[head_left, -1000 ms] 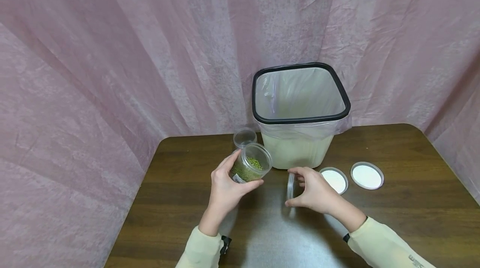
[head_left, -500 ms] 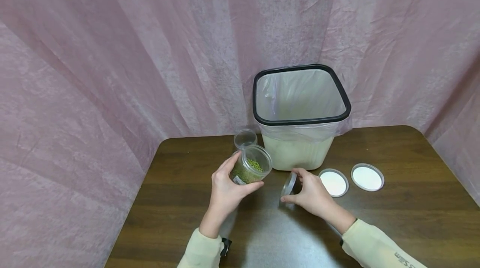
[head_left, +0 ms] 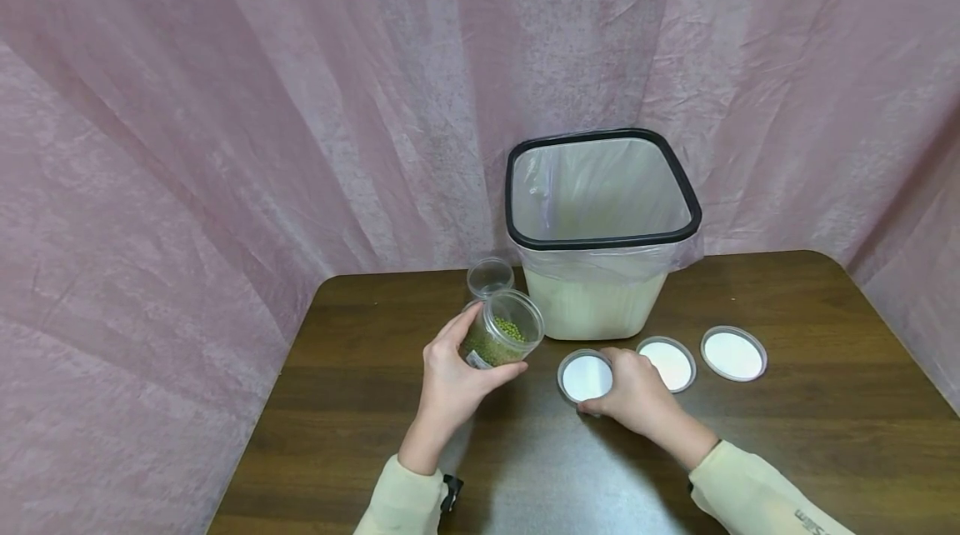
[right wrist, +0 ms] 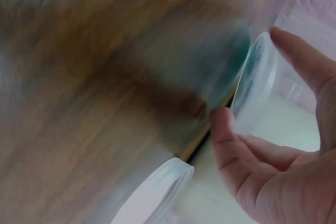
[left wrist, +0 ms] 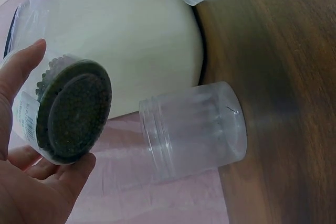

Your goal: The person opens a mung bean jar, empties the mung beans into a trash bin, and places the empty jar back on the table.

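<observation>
My left hand [head_left: 448, 381] grips a clear plastic jar [head_left: 501, 331] part full of green beans, tilted with its uncapped mouth toward the bin. In the left wrist view the jar's base [left wrist: 76, 111] and a barcode label [left wrist: 29, 116] show. My right hand [head_left: 637, 389] pinches a round clear lid [head_left: 587, 377] by its edge, low over the table, its face bright with reflected light. From the right wrist view, thumb and fingers span the lid [right wrist: 257, 85]. An uncapped clear jar [left wrist: 194, 129], looking empty, stands behind the left hand.
A pale bin [head_left: 600, 297] with a black rim [head_left: 603, 243] and a plastic liner stands at the back of the wooden table [head_left: 345, 410]. Two more lids [head_left: 670, 364] lie right of the right hand, the farther lid [head_left: 735, 354] near the right. A pink curtain [head_left: 375, 102] hangs behind.
The right hand has turned the lid from upright on edge to nearly flat, low at the table. The left hand and its jar of beans have stayed almost still.
</observation>
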Demonstrator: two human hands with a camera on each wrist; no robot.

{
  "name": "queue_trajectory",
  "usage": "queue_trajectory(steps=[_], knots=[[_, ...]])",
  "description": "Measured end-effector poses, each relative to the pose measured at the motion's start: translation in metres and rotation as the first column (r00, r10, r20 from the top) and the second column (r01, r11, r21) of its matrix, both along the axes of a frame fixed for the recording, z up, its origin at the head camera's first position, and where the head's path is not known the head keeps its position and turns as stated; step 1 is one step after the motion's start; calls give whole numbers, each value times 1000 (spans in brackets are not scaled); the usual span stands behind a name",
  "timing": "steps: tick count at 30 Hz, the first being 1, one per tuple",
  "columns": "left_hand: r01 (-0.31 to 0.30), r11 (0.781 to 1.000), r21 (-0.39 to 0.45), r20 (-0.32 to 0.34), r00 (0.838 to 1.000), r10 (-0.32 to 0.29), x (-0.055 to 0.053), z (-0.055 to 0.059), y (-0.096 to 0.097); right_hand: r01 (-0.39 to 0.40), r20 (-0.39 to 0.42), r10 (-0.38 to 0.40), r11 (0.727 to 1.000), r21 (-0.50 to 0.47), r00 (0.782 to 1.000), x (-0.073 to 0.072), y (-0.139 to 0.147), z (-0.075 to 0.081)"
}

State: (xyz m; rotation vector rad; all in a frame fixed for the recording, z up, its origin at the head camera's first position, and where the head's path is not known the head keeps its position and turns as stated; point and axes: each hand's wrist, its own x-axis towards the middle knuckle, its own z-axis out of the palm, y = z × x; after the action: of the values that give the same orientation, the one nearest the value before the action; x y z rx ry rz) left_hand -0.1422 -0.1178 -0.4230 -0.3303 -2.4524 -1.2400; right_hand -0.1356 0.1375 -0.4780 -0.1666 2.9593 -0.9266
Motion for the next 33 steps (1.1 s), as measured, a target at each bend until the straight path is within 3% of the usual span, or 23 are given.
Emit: queue_trajectory(steps=[4, 12, 22, 26, 33], knots=[[-2, 1000, -2, -1, 1000, 2, 0, 0, 0, -16, -18, 18, 997, 72, 1000, 1, 0, -2], [-18, 1000, 5, 3, 1000, 17, 1, 2, -1, -21, -63, 29, 991, 130, 998, 2, 1, -1], [-53, 998, 45, -27, 998, 55, 2, 11, -6, -39, 6, 39, 992, 120, 999, -1, 3, 2], [-51, 995, 80, -40, 998, 54, 2, 19, -10, -89, 45, 85, 993, 77, 995, -2, 12, 19], [-35, 971, 237, -102, 993, 61, -2, 42, -18, -173, 59, 176, 983, -54, 983, -11, 48, 75]])
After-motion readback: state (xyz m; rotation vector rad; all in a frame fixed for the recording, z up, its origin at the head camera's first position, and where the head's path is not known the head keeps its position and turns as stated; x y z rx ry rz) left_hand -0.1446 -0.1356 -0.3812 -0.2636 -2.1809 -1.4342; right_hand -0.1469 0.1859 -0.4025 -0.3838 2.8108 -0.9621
